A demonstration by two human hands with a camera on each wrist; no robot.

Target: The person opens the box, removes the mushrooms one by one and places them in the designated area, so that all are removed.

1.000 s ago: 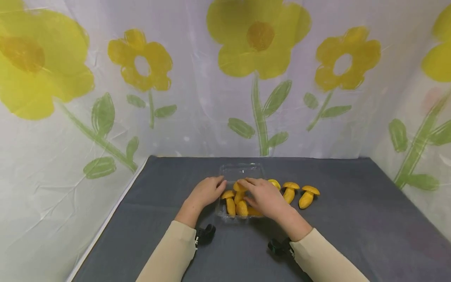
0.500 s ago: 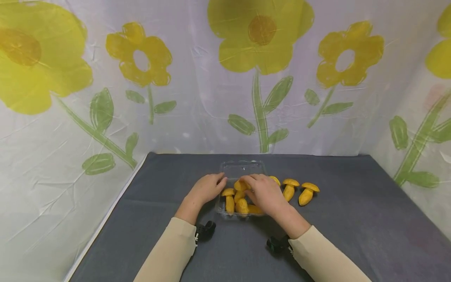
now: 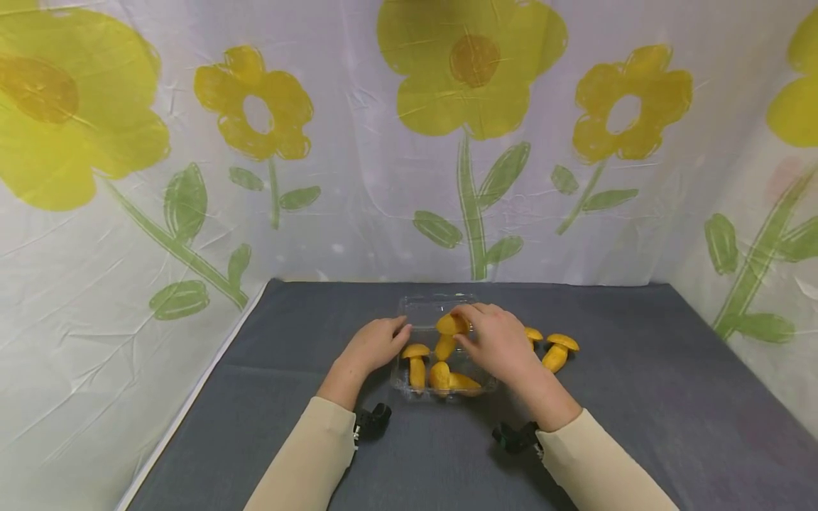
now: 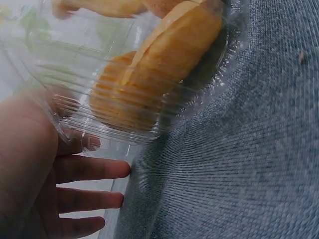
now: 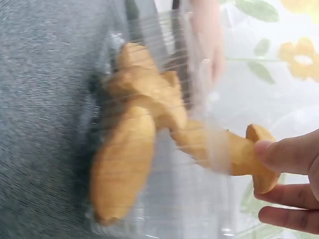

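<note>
A clear plastic clamshell box stands on the dark cloth with its lid raised at the back. My right hand pinches a yellow-orange mushroom by its cap, thumb on one side and fingers on the other; the stem points down over the box. Inside the box one mushroom lies at the left. Another mushroom lies at the front, with a further piece beside it. Against the box's left side rests my left hand, its fingers straight in the left wrist view.
Right of the box lies a loose mushroom; another mushroom is mostly hidden behind my right hand. The dark cloth covers the table. Flower-printed white sheeting hangs at the back and sides.
My right hand has lifted the mushroom from among the others and moved it slightly up and right. My left hand has stayed at the box's left side.
</note>
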